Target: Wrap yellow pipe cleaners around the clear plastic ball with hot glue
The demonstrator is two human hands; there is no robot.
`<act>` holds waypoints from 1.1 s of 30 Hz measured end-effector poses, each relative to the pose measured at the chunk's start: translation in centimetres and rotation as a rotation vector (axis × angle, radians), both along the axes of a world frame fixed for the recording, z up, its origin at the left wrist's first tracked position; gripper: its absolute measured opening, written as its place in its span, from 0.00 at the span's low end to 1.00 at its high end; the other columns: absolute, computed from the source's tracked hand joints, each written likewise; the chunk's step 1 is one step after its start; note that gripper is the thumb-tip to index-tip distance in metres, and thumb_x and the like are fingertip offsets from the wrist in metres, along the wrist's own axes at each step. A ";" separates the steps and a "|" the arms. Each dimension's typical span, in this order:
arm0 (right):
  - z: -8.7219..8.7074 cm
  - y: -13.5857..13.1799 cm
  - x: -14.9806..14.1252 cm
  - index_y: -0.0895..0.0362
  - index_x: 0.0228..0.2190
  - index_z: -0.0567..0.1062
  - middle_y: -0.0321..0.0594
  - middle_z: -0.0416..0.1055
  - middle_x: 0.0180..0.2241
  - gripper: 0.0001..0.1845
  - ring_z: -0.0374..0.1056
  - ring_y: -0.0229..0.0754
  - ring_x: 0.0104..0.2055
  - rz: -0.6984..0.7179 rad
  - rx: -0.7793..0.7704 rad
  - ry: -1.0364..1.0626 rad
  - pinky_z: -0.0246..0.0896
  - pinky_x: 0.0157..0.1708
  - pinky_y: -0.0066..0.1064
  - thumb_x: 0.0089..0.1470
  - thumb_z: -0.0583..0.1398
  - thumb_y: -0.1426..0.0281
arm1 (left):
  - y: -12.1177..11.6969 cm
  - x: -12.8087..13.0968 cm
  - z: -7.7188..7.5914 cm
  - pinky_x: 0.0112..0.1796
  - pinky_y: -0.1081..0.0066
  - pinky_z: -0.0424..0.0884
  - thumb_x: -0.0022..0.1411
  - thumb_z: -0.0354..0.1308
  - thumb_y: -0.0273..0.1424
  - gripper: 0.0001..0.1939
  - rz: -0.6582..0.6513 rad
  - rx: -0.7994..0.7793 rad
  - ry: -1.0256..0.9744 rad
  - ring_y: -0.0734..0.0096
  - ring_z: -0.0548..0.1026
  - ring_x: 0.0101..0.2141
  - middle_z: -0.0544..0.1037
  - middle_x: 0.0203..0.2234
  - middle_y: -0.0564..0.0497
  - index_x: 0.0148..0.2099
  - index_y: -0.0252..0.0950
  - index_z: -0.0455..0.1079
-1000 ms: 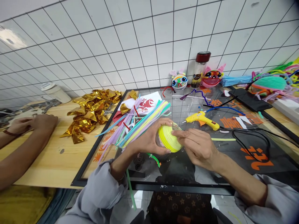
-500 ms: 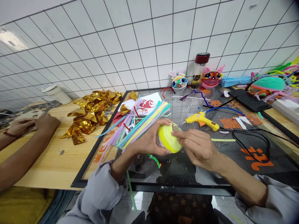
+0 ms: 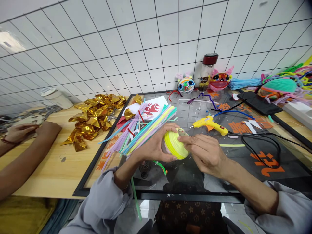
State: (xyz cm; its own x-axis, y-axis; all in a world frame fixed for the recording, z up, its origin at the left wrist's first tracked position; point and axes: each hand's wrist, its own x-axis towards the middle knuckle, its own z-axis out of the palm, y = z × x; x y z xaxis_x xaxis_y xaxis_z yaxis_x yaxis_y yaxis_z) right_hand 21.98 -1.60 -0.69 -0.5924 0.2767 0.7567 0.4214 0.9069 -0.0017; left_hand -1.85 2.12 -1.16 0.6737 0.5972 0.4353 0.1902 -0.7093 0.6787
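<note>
My left hand (image 3: 152, 149) cups a small round container wrapped in yellow pipe cleaner (image 3: 173, 145), held above the glass-topped board (image 3: 195, 175). My right hand (image 3: 207, 152) presses its fingertips on the yellow coil's right side, fingers closed against it. A bundle of pastel pipe cleaners (image 3: 143, 130) lies just left of my hands. A yellow glue gun (image 3: 211, 124) rests on the glass just beyond my right hand, with its black cord (image 3: 258, 146) trailing right.
Gold foil pieces (image 3: 94, 117) are heaped on the wooden table (image 3: 48, 169) at left. Another person's forearms and hands (image 3: 26, 136) rest at the far left. A red-lidded jar (image 3: 207, 72), two decorated masks (image 3: 186, 85) and a pile of pipe cleaners (image 3: 282, 85) stand at the back.
My hands and the yellow coil stay nearly still. The other person's hand at far left has shifted slightly.
</note>
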 end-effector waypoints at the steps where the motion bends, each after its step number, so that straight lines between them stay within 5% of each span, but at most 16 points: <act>1: 0.0 0.0 0.0 0.60 0.35 0.72 0.51 0.81 0.44 0.12 0.69 0.43 0.32 0.002 0.002 0.002 0.63 0.29 0.35 0.56 0.54 0.85 | -0.1 0.0 0.0 0.63 0.47 0.61 0.47 0.74 0.38 0.41 0.006 -0.018 -0.007 0.48 0.68 0.61 0.66 0.59 0.42 0.58 0.44 0.57; 8: -0.1 0.0 0.0 0.60 0.34 0.72 0.52 0.81 0.44 0.12 0.70 0.44 0.33 0.002 0.003 0.008 0.64 0.31 0.35 0.55 0.54 0.85 | -0.6 0.2 1.0 0.63 0.50 0.63 0.45 0.74 0.38 0.48 0.096 -0.091 0.090 0.46 0.68 0.60 0.67 0.60 0.40 0.64 0.40 0.55; 33: 0.1 -0.1 0.0 0.60 0.36 0.73 0.51 0.81 0.46 0.12 0.70 0.43 0.33 -0.007 -0.004 -0.005 0.63 0.30 0.35 0.57 0.54 0.85 | -0.1 0.0 0.4 0.64 0.45 0.64 0.48 0.74 0.40 0.44 0.016 0.048 0.055 0.46 0.68 0.62 0.68 0.60 0.39 0.63 0.42 0.57</act>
